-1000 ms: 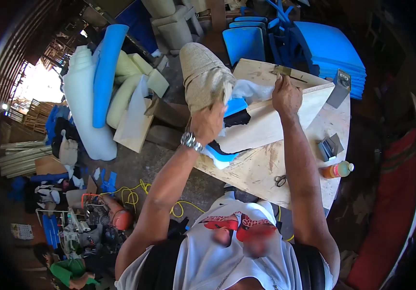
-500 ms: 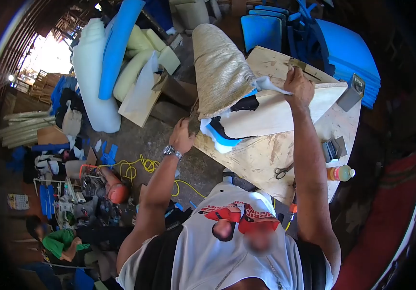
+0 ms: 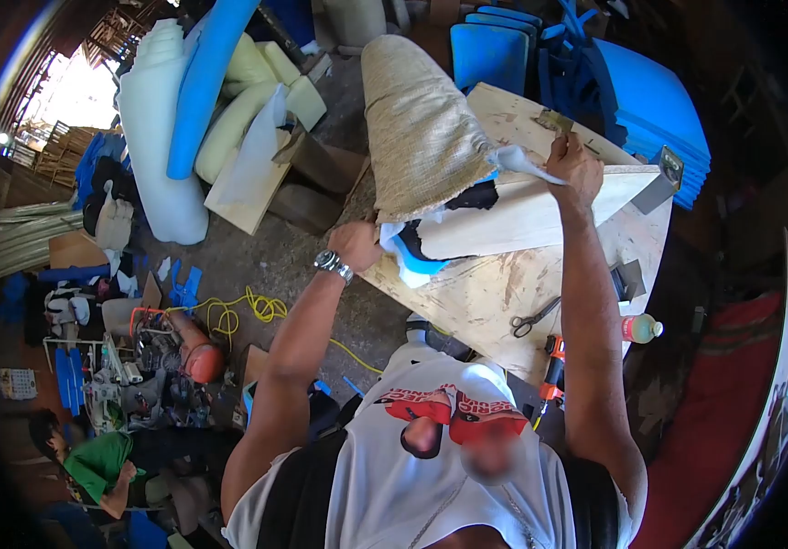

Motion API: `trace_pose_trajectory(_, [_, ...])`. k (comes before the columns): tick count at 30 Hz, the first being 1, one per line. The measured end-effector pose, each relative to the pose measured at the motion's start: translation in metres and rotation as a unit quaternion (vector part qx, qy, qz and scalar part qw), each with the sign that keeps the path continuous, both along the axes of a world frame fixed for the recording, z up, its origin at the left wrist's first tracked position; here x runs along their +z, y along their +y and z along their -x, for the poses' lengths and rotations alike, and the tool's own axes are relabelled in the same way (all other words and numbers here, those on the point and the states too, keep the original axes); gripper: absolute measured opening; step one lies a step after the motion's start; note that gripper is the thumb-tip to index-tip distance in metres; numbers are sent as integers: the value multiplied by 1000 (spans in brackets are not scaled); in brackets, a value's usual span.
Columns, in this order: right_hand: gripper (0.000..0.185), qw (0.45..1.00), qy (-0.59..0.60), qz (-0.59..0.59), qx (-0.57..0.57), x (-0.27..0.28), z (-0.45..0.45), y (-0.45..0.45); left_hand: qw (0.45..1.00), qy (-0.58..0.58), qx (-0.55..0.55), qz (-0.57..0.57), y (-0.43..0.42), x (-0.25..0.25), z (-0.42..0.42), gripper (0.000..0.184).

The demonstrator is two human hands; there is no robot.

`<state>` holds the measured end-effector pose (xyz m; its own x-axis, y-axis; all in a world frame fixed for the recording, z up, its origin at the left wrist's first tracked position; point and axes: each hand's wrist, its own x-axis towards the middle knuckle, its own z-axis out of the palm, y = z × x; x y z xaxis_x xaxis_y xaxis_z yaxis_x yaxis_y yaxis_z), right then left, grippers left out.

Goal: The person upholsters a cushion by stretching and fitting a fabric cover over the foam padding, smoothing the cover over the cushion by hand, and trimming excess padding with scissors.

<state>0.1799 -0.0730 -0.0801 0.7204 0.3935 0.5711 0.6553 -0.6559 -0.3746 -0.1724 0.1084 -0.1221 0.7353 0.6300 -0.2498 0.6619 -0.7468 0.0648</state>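
Note:
A wooden board piece lies tilted on the worktable, its far end wrapped in beige woven fabric. Layers of white batting, blue foam and black cloth stick out from under the fabric's edge. My right hand is closed over the board's upper edge, beside a loose white strip of batting. At the lower left corner of the covered end is my left hand, wearing a watch, its fingers curled against the piece and partly hidden.
Scissors, a bottle and a metal tin are on the table. An orange-and-black power tool is at its near edge. Foam rolls stand left; blue foam sheets are behind. A person in green sits lower left.
My left hand has curled in closer to the piece's lower corner. My right hand has shifted slightly right along the board. The view has turned a little, and more of the power tool shows.

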Motion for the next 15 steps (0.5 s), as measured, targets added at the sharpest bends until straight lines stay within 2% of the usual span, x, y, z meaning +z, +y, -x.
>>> trace_pose_trajectory(2, [25, 1000, -6, 4, -14, 5, 3, 0, 998, -52, -7, -29, 4, -2, -2, 39])
trace_pose_trajectory(4, [25, 1000, 8, 6, -11, 5, 3, 0, 999, -32, 17, -20, 5, 11, -5, 36])
trace_pose_trajectory(6, [25, 1000, 8, 7, -2, 6, 2, -2, 994, -92, -46, -27, 10, 15, 0, 30])
trace_pose_trajectory(7, [25, 1000, 11, 9, -4, 5, 2, -3, 996, -61, -61, -21, 6, 17, 6, 26])
trace_pose_trajectory(9, [25, 1000, -18, -18, -5, 4, 2, -2, 991, -74, -97, -60, -14, 18, 28, 25])
trace_pose_trajectory(11, [25, 1000, 0, -18, -6, 4, 2, -3, 968, 112, -215, 59, -24, 5, 54, 24])
trace_pose_trajectory(12, [25, 1000, 14, -16, 4, 6, 3, -3, 977, 104, -163, 92, -57, 14, 62, 26])
trace_pose_trajectory(13, [25, 1000, 25, -12, 1, 8, 4, -3, 976, -25, -181, 116, -66, -6, 86, 25])
trace_pose_trajectory(14, [25, 999, 24, -21, -6, 11, 4, -1, 976, -24, -189, 107, -63, -1, 82, 25])
trace_pose_trajectory(15, [26, 1000, 24, -19, -6, 11, 6, -2, 977, -166, -124, 53, -63, 7, 79, 31])
